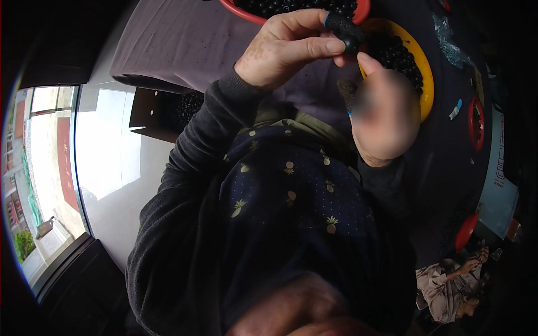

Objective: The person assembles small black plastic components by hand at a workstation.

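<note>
My left hand (pixel 288 47) is pinched shut on a small round black berry-like ball (pixel 351 45), between thumb and index finger. A black cover with a blue edge (pixel 342 25) sits on that index finger. Just right of and below it is my right hand (pixel 386 115), largely blurred. Its fingertip points up near the ball, apart from a dark-covered finger (pixel 347 92) at its left; I see nothing held there. Beyond my left hand, a red bowl (pixel 365 10) holds many similar black balls. A yellow bowl (pixel 427 84), partly behind my right hand, holds more of them.
Purple-grey cloth (pixel 168 42) covers the table. An open cardboard box (pixel 147 112) with dark round things stands low at the left. Crumpled clear plastic (pixel 448 45), a small blue-and-white object (pixel 455 110) and a red-rimmed container (pixel 476 123) lie right. Another person (pixel 448 285) is lower right.
</note>
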The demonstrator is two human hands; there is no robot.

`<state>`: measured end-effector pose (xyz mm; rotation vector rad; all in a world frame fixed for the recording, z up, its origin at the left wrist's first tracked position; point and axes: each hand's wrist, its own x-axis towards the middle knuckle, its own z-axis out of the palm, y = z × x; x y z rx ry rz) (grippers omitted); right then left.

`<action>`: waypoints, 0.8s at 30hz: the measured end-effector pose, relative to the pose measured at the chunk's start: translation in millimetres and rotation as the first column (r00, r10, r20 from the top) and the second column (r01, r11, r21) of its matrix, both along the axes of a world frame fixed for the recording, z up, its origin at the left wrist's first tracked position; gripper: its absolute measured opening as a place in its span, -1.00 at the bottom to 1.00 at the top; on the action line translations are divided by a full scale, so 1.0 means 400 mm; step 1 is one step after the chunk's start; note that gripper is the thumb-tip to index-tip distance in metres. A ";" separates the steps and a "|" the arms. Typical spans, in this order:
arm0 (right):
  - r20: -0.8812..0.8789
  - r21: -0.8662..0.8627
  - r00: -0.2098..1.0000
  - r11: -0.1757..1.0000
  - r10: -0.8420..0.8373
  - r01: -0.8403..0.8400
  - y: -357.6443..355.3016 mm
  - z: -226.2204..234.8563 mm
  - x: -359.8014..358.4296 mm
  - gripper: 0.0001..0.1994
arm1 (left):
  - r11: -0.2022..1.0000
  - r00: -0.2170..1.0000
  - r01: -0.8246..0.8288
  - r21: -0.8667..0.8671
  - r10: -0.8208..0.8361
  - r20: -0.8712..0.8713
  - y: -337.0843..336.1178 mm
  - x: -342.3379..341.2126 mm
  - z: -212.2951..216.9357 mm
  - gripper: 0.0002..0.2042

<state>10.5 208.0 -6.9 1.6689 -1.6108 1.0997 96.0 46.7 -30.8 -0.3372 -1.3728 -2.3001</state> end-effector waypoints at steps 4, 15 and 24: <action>-0.032 -0.067 0.999 0.997 0.031 -0.034 -0.010 -0.003 -0.006 -0.65 | 1.000 1.000 0.005 0.004 -0.005 -0.004 0.001 0.002 0.004 -0.79; -0.052 -0.016 0.998 1.000 -0.026 0.025 -0.015 -0.002 -0.001 -0.56 | 0.991 0.993 0.115 0.072 -0.114 -0.017 0.008 0.004 -0.001 -0.75; 0.112 -0.030 0.986 0.991 -0.126 0.130 0.002 0.003 -0.006 -0.65 | 0.992 0.993 0.090 0.086 -0.082 -0.087 0.023 -0.014 -0.002 -0.80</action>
